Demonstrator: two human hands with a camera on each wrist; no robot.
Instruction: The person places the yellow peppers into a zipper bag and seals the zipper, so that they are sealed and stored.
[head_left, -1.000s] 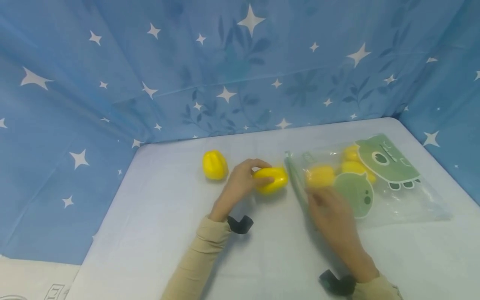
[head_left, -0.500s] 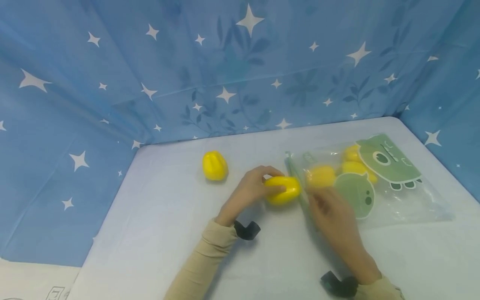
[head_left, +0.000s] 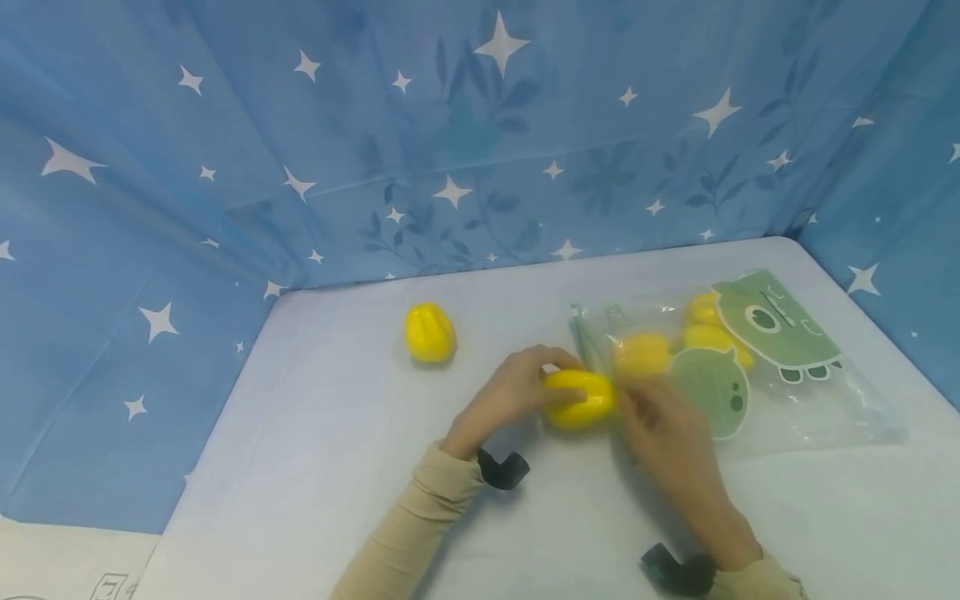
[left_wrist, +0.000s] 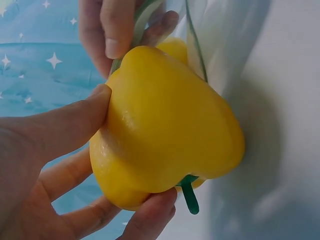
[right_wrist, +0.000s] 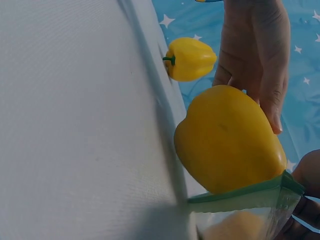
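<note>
A yellow bell pepper with a green stem is held in my left hand, thumb on one side and fingers around the other. Its stemless end is at the mouth of a clear zip bag with a green edge and dinosaur print. My right hand pinches the bag's green edge at the mouth. Inside the bag several yellow peppers show through the plastic. Another yellow bell pepper lies at the back left of the table, also seen in the right wrist view.
The white table runs up to a blue curtain with white stars at the back and sides. Dark wrist mounts sit on both wrists.
My left hand has carried the bell pepper rightward and slightly nearer, up to the bag's mouth. The right hand and the bag have hardly moved.
</note>
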